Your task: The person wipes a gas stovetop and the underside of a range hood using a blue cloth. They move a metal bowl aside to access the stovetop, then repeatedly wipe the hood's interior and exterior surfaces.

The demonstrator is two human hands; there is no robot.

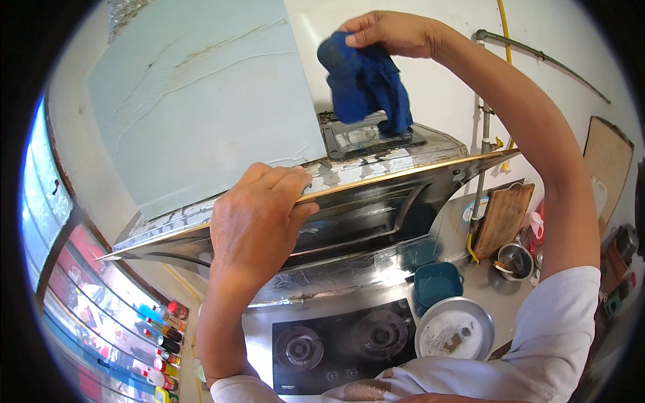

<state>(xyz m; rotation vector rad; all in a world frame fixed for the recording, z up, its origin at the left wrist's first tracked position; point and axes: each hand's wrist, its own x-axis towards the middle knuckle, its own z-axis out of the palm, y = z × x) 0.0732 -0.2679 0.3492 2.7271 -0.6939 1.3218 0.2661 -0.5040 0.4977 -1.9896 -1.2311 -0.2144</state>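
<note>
My right hand [388, 34] pinches a dark blue cloth [364, 83] by its upper edge. The cloth hangs down, and its lower end meets or hangs just above the dark mount plate [347, 143] on top of the range hood. With my left hand [259, 216] I grip the front edge of the range hood [373, 176], fingers over the top and thumb below. Grey, patchy grime or peeling film covers the hood's upper surface [327, 176]. A pale blue panel [211, 116] rises behind my left hand.
Below lie a two-burner gas stove [342, 347], a metal basin of sudsy water [451, 330] and a teal plastic container [438, 284]. A wooden cutting board [504, 221] leans beside a gas pipe [485, 126]. Several bottles [166, 347] line the window ledge at left.
</note>
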